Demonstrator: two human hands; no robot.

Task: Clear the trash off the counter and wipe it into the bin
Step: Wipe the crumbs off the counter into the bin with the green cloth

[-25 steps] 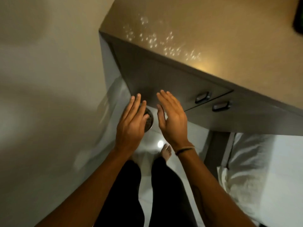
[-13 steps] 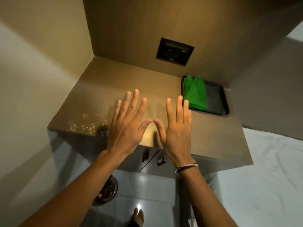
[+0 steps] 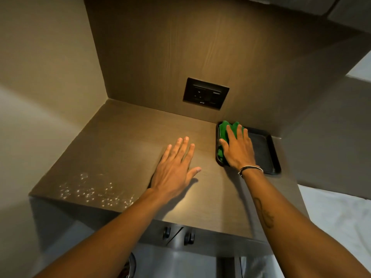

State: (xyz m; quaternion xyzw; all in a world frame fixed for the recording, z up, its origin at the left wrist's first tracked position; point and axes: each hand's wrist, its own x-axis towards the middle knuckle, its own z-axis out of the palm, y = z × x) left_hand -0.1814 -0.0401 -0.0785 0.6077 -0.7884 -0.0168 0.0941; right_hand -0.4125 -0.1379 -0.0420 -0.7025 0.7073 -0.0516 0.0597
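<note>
A brown wood-grain counter (image 3: 124,141) fills the corner. Small pale crumbs or droplets (image 3: 94,191) lie scattered near its front left edge. A green cloth (image 3: 223,130) sits at the left end of a black tray (image 3: 263,151) at the counter's back right. My right hand (image 3: 237,148) lies flat on the cloth, fingers spread, not closed around it. My left hand (image 3: 176,167) hovers flat and open over the middle of the counter, holding nothing. A sliver of a round metal bin (image 3: 131,265) shows on the floor below the counter, mostly hidden by my left forearm.
A black socket plate (image 3: 205,93) is set in the wooden back wall. Two drawers with dark handles (image 3: 177,234) sit under the counter's front edge. A plain wall closes the left side. White bedding (image 3: 337,221) lies to the right.
The view rose from the floor and bin to the counter. My right hand moved right onto the green cloth in the tray. My left hand stayed open over the counter's middle.
</note>
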